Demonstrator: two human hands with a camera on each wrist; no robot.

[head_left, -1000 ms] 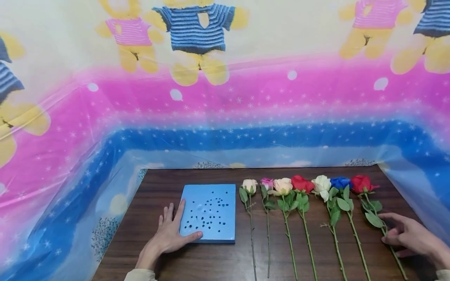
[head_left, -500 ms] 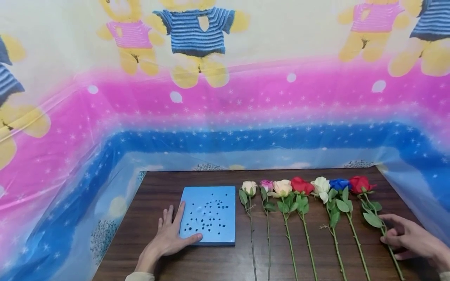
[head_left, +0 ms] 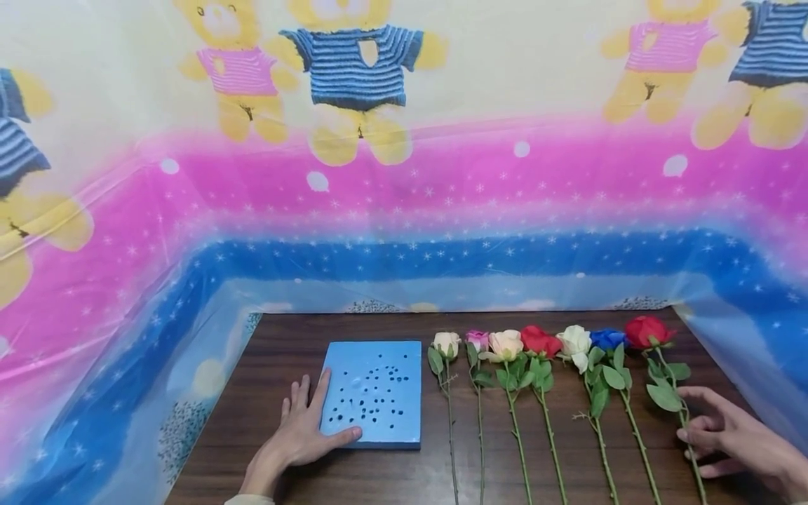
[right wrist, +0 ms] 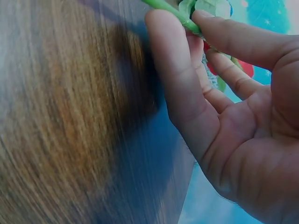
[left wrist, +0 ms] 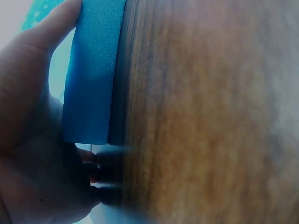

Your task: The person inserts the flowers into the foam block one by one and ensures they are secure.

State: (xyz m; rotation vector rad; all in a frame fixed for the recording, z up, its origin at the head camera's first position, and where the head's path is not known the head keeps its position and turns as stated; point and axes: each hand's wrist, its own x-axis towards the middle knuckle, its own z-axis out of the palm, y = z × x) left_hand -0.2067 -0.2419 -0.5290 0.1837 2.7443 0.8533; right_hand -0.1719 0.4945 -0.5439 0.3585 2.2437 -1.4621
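A blue foam block (head_left: 404,414) dotted with small holes lies on the table, left of the flowers. Along its left edge rests my left hand (head_left: 299,428), fingers straight and spread, the thumb over the near corner of the top. The left wrist view shows the block's side (left wrist: 93,74) beside the thumb. At the far right my right hand (head_left: 735,435) pinches the green stem of a red rose (head_left: 649,332) below its leaves. In the right wrist view the stem (right wrist: 173,15) sits between thumb and fingertips. The rose's head is slightly higher than its neighbours.
Several roses lie in a row on the dark wooden table (head_left: 265,379): a cream rose (head_left: 447,344), a pink rose (head_left: 477,341), a peach rose (head_left: 505,345), another red rose (head_left: 539,341), a white rose (head_left: 574,344) and a blue rose (head_left: 609,339). A bear-print cloth (head_left: 442,175) hangs behind.
The held red rose has risen slightly off the row, its stem swinging left with my right hand. My left hand stays at the block. The head view has tilted up a little.
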